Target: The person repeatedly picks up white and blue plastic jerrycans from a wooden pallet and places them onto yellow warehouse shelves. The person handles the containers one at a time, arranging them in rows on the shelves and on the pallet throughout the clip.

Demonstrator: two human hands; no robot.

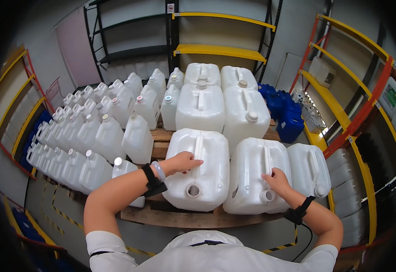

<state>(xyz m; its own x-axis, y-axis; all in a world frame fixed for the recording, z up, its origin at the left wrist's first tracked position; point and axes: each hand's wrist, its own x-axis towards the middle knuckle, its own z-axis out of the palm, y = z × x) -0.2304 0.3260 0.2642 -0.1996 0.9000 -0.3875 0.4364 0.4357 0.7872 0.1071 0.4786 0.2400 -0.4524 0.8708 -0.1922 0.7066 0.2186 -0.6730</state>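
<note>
Two large translucent white jerrycans stand side by side in front of me, both uncapped at the near end. Over the left jerrycan (186, 181) is my left hand (182, 163), fingers loosely bent, the index finger reaching across its top handle. It is not wrapped round the handle. My right hand (277, 180) hovers at the handle of the right jerrycan (248, 174), close to its open spout (267, 196). Its fingers are half bent and apart, with nothing visible between them. A dark strap sits on each of my wrists.
Slatted wooden pallets (175, 219) carry the jerrycans. Rows of smaller white canisters (109, 136) crowd the left, and larger capped jerrycans (200, 106) stand behind. Another capped jerrycan (309, 165) touches the right one. Blue canisters (291, 122) and an orange-and-yellow rack (361, 149) are at right.
</note>
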